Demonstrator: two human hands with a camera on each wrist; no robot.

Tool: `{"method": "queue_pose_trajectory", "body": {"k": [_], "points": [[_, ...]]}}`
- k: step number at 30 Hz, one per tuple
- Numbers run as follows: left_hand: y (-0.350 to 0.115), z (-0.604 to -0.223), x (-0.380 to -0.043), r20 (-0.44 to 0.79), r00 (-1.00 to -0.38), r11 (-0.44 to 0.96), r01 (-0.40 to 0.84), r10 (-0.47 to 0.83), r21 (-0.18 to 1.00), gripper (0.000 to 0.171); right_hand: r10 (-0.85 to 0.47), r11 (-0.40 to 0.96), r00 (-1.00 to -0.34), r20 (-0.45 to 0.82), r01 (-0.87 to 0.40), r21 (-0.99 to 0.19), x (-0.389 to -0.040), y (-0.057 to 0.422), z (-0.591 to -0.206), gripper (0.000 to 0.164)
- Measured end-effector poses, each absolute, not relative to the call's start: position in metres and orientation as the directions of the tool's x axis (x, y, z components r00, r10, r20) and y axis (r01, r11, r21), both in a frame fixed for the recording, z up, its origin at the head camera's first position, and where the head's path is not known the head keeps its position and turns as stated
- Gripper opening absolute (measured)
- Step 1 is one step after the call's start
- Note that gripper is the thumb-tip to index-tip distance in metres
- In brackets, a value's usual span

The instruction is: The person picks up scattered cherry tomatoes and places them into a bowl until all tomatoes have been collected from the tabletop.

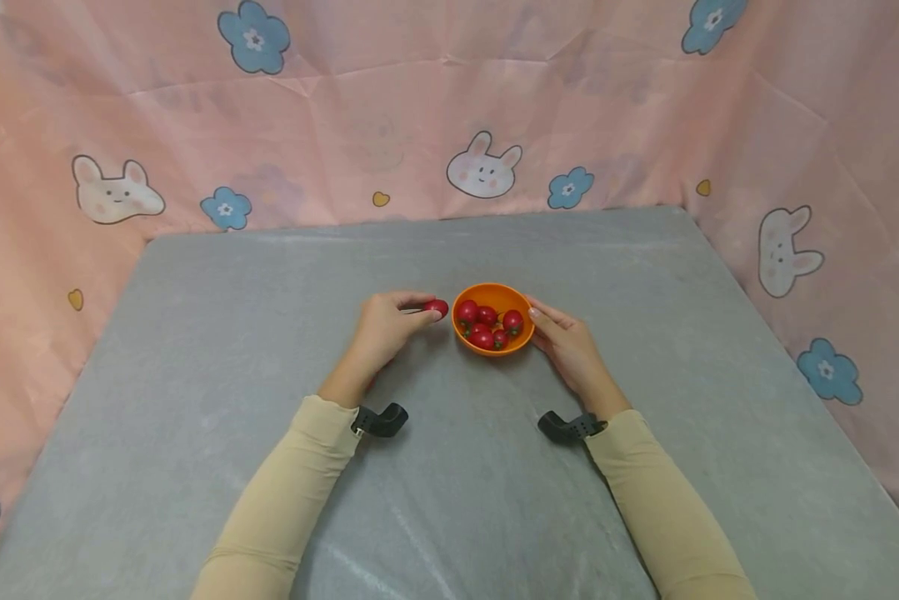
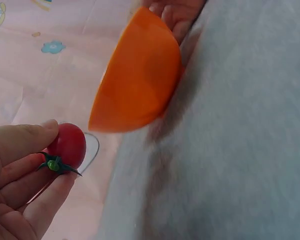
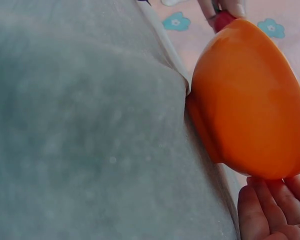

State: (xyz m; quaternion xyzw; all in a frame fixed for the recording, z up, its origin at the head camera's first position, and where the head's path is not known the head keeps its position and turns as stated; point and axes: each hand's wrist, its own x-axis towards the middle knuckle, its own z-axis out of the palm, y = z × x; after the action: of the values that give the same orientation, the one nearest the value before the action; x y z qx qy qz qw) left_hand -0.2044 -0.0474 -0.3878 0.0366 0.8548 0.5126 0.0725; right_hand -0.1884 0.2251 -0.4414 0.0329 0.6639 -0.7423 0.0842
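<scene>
My left hand pinches a red cherry tomato between thumb and fingers, just left of an orange bowl. A green calyx shows on this tomato in the left wrist view. The bowl stands on the grey surface and has several more cherry tomatoes inside. At its right side, my right hand holds the bowl, thumb at the rim and fingers against the outer wall. From the right wrist, the bowl's outside hides its contents, and the fingers touch its side.
A grey cloth-covered table spreads under both arms. Pink curtain fabric with rabbits and blue flowers hangs behind it and along both sides. Each wrist wears a dark strap with a camera piece.
</scene>
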Motion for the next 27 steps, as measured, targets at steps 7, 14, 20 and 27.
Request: {"method": "queue_pose_trajectory", "body": {"k": [7, 14, 20, 27], "points": [[-0.033, -0.385, -0.208, -0.061, -0.984, 0.453, 0.023, 0.17, 0.891, 0.032, -0.089, -0.101, -0.984, -0.157, 0.165, -0.981, -0.189, 0.225, -0.442, 0.051], [-0.024, -0.381, -0.209, -0.09, -0.98, 0.471, 0.003, 0.175, 0.882, 0.032, -0.087, -0.096, -0.983, -0.161, 0.169, -0.981, -0.189, 0.225, -0.442, 0.051], [-0.017, -0.381, -0.211, -0.093, -0.978, 0.453, 0.002, 0.187, 0.892, 0.031, -0.083, -0.096, -0.983, -0.161, 0.169, -0.981, -0.188, 0.224, -0.44, 0.051], [-0.009, -0.381, -0.213, -0.1, -0.975, 0.442, -0.002, 0.199, 0.897, 0.03, -0.086, -0.107, -0.982, -0.165, 0.174, -0.979, -0.188, 0.223, -0.439, 0.051]]}}
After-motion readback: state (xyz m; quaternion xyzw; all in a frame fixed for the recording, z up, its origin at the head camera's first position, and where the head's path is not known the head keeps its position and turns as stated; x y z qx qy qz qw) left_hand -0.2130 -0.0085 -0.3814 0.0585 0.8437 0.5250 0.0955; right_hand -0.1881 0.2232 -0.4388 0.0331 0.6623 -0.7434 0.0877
